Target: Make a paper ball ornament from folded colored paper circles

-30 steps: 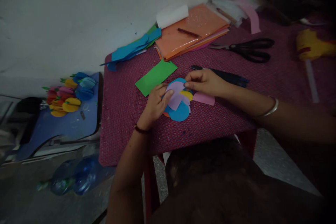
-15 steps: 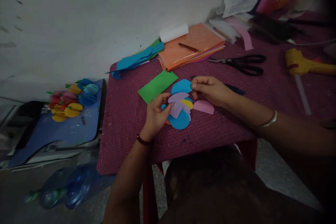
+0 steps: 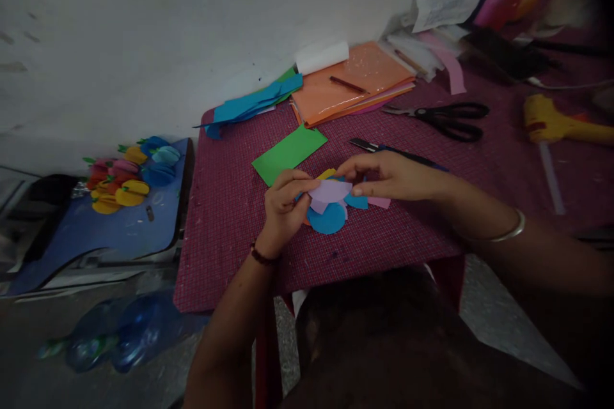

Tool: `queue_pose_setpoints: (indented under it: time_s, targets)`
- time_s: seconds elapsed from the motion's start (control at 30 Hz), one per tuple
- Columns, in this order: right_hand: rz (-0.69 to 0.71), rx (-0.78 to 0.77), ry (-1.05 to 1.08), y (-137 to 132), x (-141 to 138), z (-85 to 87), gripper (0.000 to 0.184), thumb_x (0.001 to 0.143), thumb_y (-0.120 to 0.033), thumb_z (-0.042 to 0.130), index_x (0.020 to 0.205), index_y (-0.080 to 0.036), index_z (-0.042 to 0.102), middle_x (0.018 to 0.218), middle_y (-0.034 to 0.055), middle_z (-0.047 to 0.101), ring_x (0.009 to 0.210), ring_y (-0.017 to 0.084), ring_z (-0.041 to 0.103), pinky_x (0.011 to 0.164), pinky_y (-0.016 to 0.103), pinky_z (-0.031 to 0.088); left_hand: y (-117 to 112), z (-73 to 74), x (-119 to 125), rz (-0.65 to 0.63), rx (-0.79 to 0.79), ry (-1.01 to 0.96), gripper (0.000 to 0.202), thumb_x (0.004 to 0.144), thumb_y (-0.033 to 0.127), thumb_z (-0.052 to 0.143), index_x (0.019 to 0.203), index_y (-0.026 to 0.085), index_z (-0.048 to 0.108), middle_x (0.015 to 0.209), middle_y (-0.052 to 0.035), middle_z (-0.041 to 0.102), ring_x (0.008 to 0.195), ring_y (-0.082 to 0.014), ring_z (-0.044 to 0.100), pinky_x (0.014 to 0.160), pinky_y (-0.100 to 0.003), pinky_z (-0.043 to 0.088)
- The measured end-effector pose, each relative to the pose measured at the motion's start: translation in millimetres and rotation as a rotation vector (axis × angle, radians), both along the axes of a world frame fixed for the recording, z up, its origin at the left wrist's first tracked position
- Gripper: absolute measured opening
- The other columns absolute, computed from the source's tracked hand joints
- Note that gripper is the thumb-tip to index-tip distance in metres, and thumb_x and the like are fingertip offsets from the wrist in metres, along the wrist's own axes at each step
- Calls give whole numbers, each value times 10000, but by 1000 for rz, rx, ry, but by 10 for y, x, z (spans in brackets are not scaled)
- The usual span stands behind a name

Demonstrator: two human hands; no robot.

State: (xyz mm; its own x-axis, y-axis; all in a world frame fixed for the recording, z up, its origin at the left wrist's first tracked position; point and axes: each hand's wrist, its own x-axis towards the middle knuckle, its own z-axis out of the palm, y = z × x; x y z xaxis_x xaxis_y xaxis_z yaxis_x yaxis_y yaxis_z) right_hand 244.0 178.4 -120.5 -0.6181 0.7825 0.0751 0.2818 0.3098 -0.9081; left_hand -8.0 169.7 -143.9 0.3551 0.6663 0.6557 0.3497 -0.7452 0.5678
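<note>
Between the thumb and fingers of my left hand [image 3: 288,208] is a lilac paper half-circle [image 3: 332,192], held over a small pile of cut paper. My right hand [image 3: 388,177] is at its right end, thumb and fingers apart; whether they touch the lilac edge is hard to tell. Below lie a blue paper circle [image 3: 328,220] and, partly covered, a yellow paper piece [image 3: 327,174]. Under my right hand a blue paper piece [image 3: 357,200] overlaps a pink half-circle [image 3: 380,202], mostly hidden.
Behind my hands are a green paper sheet [image 3: 290,154], a cutter knife [image 3: 364,145], black-handled scissors [image 3: 446,118] and orange sheets [image 3: 352,86] with a pencil on top. A yellow glue gun [image 3: 544,118] lies right. Paper fruits [image 3: 132,192] sit on a blue board [image 3: 122,236] at left.
My right hand has let go of the blue piece, which now lies over the pink one, and has come to the lilac half-circle. The left hand keeps its hold.
</note>
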Motion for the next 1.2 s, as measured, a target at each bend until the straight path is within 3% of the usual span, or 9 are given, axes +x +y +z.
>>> queue_pose_setpoints:
  time_s: [0.1, 0.37, 0.63, 0.87, 0.93, 1.03, 1.2]
  targets:
    - [19, -62, 53, -68, -102, -16, 396, 828, -447, 678, 1125, -185, 672, 906, 23, 698, 801, 154, 629, 694, 263, 470, -1, 4, 0, -8, 29, 31, 140, 909, 197, 601, 958, 226, 729, 949, -46, 697, 894, -164, 653, 796, -330, 544]
    - [14, -279, 261, -51, -161, -136, 391, 790, -398, 745, 1084, -166, 635, 917, 28, 704, 758, 127, 637, 702, 259, 510, -20, -5, 25, 16, 21, 46, 127, 899, 192, 610, 933, 219, 729, 927, -34, 699, 865, -153, 655, 773, -303, 544]
    - [31, -181, 293, -38, -140, -159, 474, 874, -531, 647, 1125, -130, 633, 830, 36, 676, 728, 119, 623, 656, 242, 496, -27, 10, 23, 17, 66, 59, 115, 887, 173, 620, 934, 201, 720, 911, -33, 700, 837, -144, 657, 739, -278, 544]
    - [22, -208, 306, -38, -172, -159, 456, 879, -555, 627, 1069, -140, 635, 813, 31, 675, 710, 124, 627, 650, 251, 499, -52, 48, 55, 23, 67, 69, 94, 896, 184, 611, 924, 190, 701, 879, -33, 683, 811, -145, 644, 720, -271, 517]
    - [-27, -166, 283, -37, -184, -144, 424, 894, -561, 598, 905, -141, 652, 746, 23, 650, 672, 115, 601, 627, 244, 480, -72, 72, 76, 30, 32, 74, 113, 917, 227, 600, 842, 179, 671, 802, -23, 654, 750, -136, 614, 681, -259, 486]
    - [-113, -101, 259, -28, -194, -125, 456, 895, -565, 587, 714, -148, 619, 657, 12, 606, 613, 99, 549, 594, 232, 445, -103, 97, 98, 43, -77, 67, 342, 954, 301, 542, 636, 178, 523, 634, 13, 505, 613, -115, 497, 594, -254, 395]
    - [-153, -221, 328, -34, -210, -123, 386, 812, -532, 696, 777, -155, 623, 668, -4, 621, 586, 95, 548, 557, 223, 443, -128, 98, 99, -32, -338, 51, 401, 968, 379, 489, 620, 182, 459, 617, 26, 422, 583, -111, 412, 570, -268, 325]
